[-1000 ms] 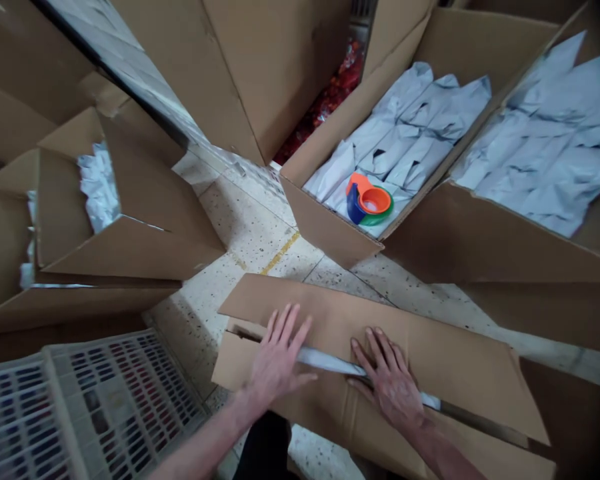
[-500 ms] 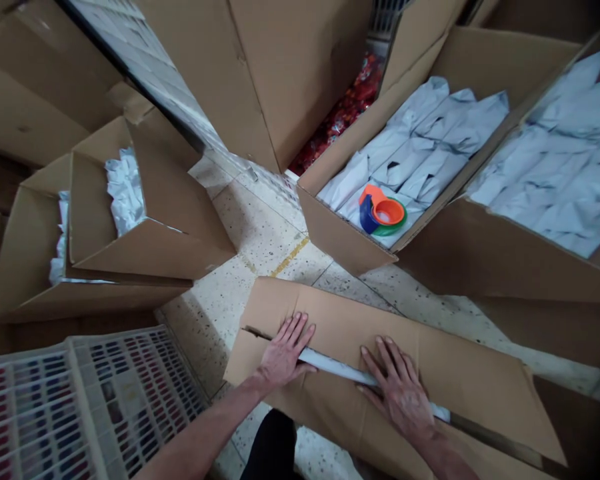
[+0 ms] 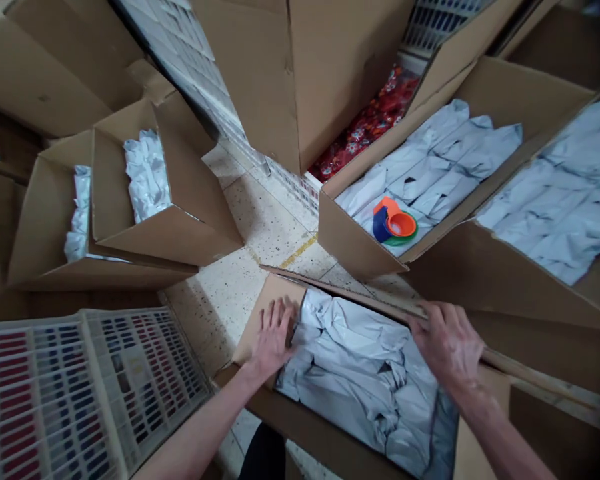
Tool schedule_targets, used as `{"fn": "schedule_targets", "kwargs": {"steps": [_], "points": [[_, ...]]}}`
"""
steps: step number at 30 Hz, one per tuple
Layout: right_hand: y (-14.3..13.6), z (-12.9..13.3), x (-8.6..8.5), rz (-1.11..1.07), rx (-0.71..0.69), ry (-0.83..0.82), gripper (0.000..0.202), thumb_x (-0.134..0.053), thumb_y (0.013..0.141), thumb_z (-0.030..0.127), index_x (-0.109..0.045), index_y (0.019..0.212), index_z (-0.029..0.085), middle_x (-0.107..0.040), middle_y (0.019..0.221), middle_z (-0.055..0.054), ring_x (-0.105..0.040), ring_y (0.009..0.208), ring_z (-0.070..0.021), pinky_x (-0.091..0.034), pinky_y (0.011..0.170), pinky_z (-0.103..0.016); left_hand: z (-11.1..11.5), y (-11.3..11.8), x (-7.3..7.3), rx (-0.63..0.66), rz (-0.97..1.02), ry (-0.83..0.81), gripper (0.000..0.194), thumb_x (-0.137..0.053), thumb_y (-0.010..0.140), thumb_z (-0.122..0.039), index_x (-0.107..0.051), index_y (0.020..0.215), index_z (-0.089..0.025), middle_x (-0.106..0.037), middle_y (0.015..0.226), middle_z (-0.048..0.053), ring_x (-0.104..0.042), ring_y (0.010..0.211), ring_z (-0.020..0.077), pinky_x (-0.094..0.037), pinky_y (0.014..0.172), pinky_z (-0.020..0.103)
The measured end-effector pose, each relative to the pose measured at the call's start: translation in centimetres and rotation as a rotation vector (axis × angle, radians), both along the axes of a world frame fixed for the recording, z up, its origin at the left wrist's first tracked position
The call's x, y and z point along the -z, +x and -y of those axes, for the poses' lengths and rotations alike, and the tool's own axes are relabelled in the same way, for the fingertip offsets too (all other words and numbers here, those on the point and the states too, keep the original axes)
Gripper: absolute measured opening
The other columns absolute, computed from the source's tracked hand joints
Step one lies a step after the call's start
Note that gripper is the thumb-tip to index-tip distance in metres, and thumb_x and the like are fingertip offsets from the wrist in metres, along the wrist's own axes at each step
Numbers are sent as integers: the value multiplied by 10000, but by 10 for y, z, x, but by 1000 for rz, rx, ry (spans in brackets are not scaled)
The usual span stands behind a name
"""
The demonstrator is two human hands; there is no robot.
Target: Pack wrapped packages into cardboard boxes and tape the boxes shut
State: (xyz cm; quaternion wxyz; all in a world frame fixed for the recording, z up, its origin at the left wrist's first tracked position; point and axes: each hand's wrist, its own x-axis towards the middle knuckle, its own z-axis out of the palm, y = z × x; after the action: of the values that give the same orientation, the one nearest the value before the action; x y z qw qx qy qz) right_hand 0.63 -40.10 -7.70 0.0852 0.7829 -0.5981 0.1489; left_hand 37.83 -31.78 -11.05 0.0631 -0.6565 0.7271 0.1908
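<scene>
A cardboard box (image 3: 330,427) stands in front of me with its long flaps raised, and rows of white wrapped packages (image 3: 360,360) fill it. My left hand (image 3: 273,333) lies with fingers spread on the short left flap, beside the packages. On the far side, my right hand (image 3: 447,340) has its fingers wrapped round the edge of the long far flap. An orange, blue and green tape dispenser (image 3: 395,223) rests on white packages in another open box at the upper right.
Two open boxes (image 3: 180,233) with white packages lie at the left. Plastic crates (image 3: 85,333) stand at the lower left. Red packets (image 3: 365,127) show behind a tall carton (image 3: 345,73). Another filled box (image 3: 545,267) is at the right.
The long flaps have gone from closed to raised, uncovering the white packages. My right hand has moved up and right onto the far flap's edge; my left has moved slightly onto the short flap.
</scene>
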Motion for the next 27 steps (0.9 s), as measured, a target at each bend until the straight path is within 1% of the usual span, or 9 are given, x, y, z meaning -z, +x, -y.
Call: {"fn": "schedule_targets", "kwargs": {"steps": [3,6,8,12,15,18,22,25,27], "points": [[28,-37,-4,84,-86,65,64,-644,998,234,-675,952,201,-714,821,-15,-648,755,-164,-420,639,-293,21,13,0,-46,-21,78,1136,-840,683,-235,-251,1652,-156,-231,1743,259,-215,1613,467,-268,1277,711],[44,-68,1,160,-146,189,137,-598,1025,250,-687,1119,204,-777,994,-34,-710,944,-185,-485,777,-283,17,63,-30,-179,-140,-7,855,-656,819,-195,-349,1617,-228,-481,1648,171,-465,1521,351,-387,1258,594],[49,-72,9,173,-141,252,237,-551,1044,281,-665,1234,197,-787,1139,-62,-715,1055,-210,-514,859,-304,13,108,-54,-387,-201,-36,628,-539,906,-220,-463,1529,-241,-693,1432,124,-674,1298,288,-530,1139,495],[57,-64,39,123,-139,380,369,-509,1033,330,-616,1351,175,-752,1308,-102,-683,1183,-272,-541,973,-386,10,166,-85,-518,-304,73,579,-612,905,-444,-514,1426,-212,-756,1280,104,-742,1094,272,-614,970,435],[57,-74,61,18,-173,447,523,-548,998,375,-535,1476,164,-646,1494,-132,-586,1338,-353,-500,1081,-508,0,153,-92,-441,-258,-121,554,-597,930,-405,-520,1427,-172,-681,1394,155,-676,1229,303,-559,1080,493],[42,-107,73,-105,-181,507,591,-567,975,344,-482,1544,208,-548,1606,-119,-507,1430,-380,-477,1102,-571,-32,112,-96,-222,-174,-308,446,-539,1000,-356,-573,1409,-180,-619,1475,163,-564,1388,318,-466,1191,516],[12,-159,75,-224,-153,579,617,-543,960,241,-463,1572,237,-497,1652,-107,-463,1486,-373,-480,1104,-588,-108,63,-89,173,-204,-36,504,-626,983,-533,-627,1417,-277,-699,1424,98,-663,1281,316,-531,1107,496],[2,-179,72,-233,-113,654,560,-490,989,222,-507,1546,286,-520,1638,-77,-471,1489,-354,-487,1104,-576,-159,50,-76,254,-152,119,373,-673,961,-523,-743,1242,-288,-778,1286,72,-725,1167,320,-544,1073,516],[1,-181,69,-207,-102,724,539,-490,996,248,-525,1533,287,-522,1637,-78,-463,1495,-361,-473,1123,-582,-176,51,-70,263,-127,139,330,-680,963,-485,-755,1228,-302,-780,1291,67,-720,1193,321,-528,1097,525]]}}
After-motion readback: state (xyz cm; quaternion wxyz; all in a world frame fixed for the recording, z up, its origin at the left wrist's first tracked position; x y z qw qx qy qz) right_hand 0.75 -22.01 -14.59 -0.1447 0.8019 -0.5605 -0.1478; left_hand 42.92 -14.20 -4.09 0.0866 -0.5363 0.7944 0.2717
